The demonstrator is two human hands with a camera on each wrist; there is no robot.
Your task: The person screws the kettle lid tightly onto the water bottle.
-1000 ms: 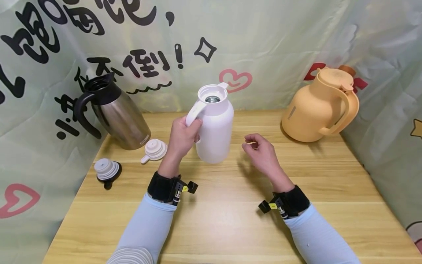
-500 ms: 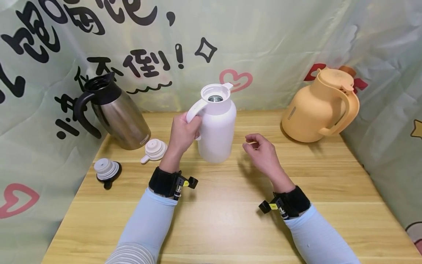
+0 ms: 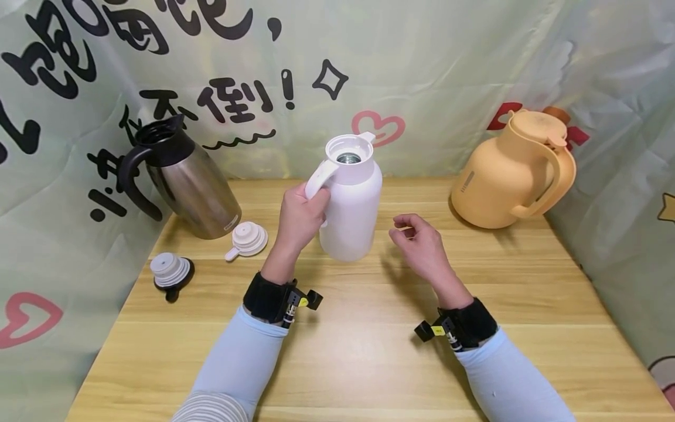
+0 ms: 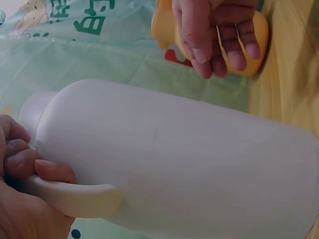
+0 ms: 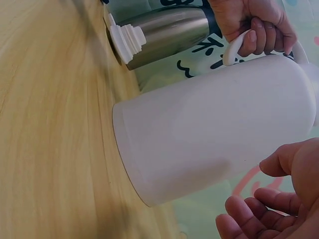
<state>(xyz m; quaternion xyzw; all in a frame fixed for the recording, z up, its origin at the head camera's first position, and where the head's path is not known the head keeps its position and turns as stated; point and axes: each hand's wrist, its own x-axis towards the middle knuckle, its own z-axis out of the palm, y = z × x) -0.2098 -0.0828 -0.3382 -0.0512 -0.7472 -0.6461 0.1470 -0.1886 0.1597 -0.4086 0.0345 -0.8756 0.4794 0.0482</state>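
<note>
Head: white cylindrical plastic-looking jug [image 3: 352,211], left of orange rounded plastic-looking jug [image 3: 493,184]; left hand [image 3: 302,220] has fingers wrapped round its handle [image 3: 321,177].
Left wrist: looks stiff, probably slick; handle seems the best hold. Right wrist: right hand [image 5: 306,201], fingers loosely curved, holding nothing.

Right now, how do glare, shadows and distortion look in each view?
Head view: soft glare on the bare tabletop, a shadow beside the right hand; the steel jug and orange kettle lean outward, probably wide-angle distortion. Left wrist view: dim, the white jug looking greyish, scene turned sideways. Right wrist view: also sideways and dim, with vague shadows across the tabletop.
</note>
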